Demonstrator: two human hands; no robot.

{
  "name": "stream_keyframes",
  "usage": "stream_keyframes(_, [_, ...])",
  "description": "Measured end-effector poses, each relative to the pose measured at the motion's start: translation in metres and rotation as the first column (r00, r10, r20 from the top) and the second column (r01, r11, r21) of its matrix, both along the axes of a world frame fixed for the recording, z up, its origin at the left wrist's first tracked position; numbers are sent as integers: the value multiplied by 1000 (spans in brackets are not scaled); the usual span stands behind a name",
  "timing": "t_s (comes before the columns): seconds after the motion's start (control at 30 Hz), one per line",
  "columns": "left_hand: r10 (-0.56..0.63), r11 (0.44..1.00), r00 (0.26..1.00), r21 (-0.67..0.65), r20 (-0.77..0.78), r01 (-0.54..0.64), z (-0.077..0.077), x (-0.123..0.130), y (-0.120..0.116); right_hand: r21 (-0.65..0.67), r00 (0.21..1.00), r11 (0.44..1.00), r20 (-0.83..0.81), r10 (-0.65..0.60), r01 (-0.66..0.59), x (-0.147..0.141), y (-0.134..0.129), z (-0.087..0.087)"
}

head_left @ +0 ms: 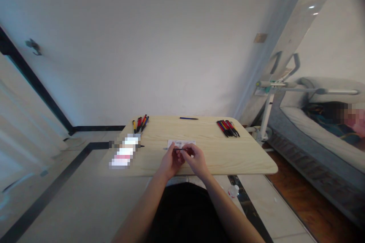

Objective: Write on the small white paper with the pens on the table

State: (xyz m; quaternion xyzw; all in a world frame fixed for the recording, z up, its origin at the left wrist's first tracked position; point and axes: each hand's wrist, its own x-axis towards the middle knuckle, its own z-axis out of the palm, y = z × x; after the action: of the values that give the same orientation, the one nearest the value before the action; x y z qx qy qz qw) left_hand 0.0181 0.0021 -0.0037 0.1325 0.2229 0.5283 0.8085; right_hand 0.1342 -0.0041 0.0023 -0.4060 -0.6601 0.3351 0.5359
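My left hand [171,160] and my right hand [196,158] meet over the near middle of the table. Between their fingertips they hold a thin dark pen [178,149] crosswise, both hands closed on it. Under and behind the fingers lies a white printed sheet [173,142], partly covered by my hands. Something small and white [192,156] shows beside the right fingers; its kind is too small to tell.
On the wooden table [242,159], pens lie in a left bunch [140,123] and a right bunch [228,128]. A single dark pen [188,118] lies by the back edge. A pixelated bright item [122,155] is at left. Exercise equipment [269,110] and a sofa [302,136] stand right.
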Motion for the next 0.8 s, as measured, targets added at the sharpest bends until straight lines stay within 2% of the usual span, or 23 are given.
stream_keyframes(0.33, [0,1000,1000,-15,-26,0,2,0,0,24,1000,1000,12,9,-9,1,-2,4])
stream_keyframes(0.53, [-70,994,997,86,15,69,-1,-1,1,65,997,995,3,-73,73,8,1,9])
stream_keyframes(0.8, [-83,990,996,112,19,80,-2,-3,1,50,989,989,-62,-137,140,20,1,18])
